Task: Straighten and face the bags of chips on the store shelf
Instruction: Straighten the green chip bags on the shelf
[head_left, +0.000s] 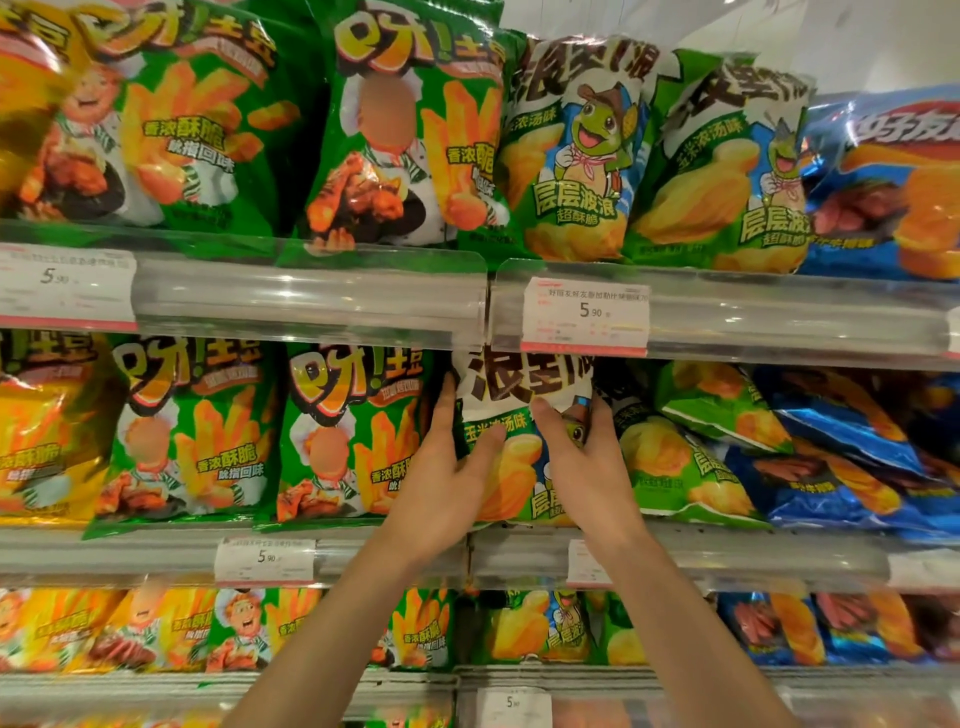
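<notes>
**Squaring up the wavy-chip bag on the middle shelf**

The green-and-white wavy-chip bag (511, 415) stands at the front of the middle shelf (727, 551), directly below the price tag (586, 317) clipped to the rail above. Its top edge is tucked up behind that rail, and its printed face looks roughly forward. Both hands bracket it — the left hand (441, 478) lies along the bag's left edge, fingers nearly straight and reaching up its side, thumb pressed across the front. The right hand (587, 467) covers the right half of the face, thumb laid over the print; its fingers seem to curl round the right edge, though how far they wrap is hidden.

To do this step well, I judge the bag should be turned from both edges at once, not squeezed — the air-filled pack will dent and the chips can crush. Its base should sit flat against the shelf lip, upright, in line with the green fries bag (348, 431) just left of the tag's column.

Right of that column, the neighbouring green bag (675, 467) leans over and the blue bags (841, 457) beyond are tumbled; they likely need attention next.

Both forearms rise from below, converging on the bag, wrists fairly straight.
</notes>
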